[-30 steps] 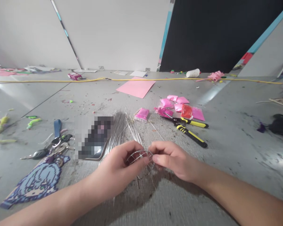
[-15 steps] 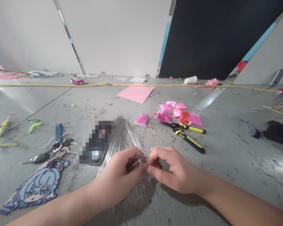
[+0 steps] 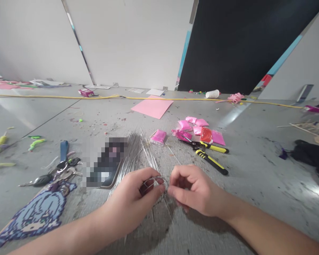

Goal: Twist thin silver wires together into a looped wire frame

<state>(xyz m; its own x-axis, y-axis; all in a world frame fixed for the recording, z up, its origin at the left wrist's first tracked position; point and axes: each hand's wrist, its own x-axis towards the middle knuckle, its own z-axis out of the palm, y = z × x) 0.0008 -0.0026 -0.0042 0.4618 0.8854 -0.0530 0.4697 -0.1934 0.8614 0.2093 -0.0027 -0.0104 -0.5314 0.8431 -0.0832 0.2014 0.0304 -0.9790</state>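
My left hand (image 3: pixel 134 193) is closed around a small rounded frame of bent silver wire (image 3: pixel 157 181), pinching its right side between thumb and fingers. Just right of it, my right hand (image 3: pixel 195 187) has curled fingers, thumb close to the index fingertip; whatever may lie between them is too small to make out. A narrow gap shows between the two hands. Behind my left hand lies a bundle of straight silver wires (image 3: pixel 131 150), with several loose wires (image 3: pixel 149 154) beside it. Pliers with yellow and black handles (image 3: pixel 212 161) lie spread beyond my right hand.
Left of the wires lies a phone (image 3: pixel 113 173), with keys (image 3: pixel 65 171) and a blue pixel-patterned piece (image 3: pixel 39 212) farther left. Pink packets (image 3: pixel 184 124), a red packet (image 3: pixel 206 135) and pink paper (image 3: pixel 154 107) lie beyond. A yellow cord (image 3: pixel 143 98) crosses the back.
My right hand has moved slightly away from the wire frame, widening the gap between the hands. My left hand keeps its hold. The view has shifted slightly.
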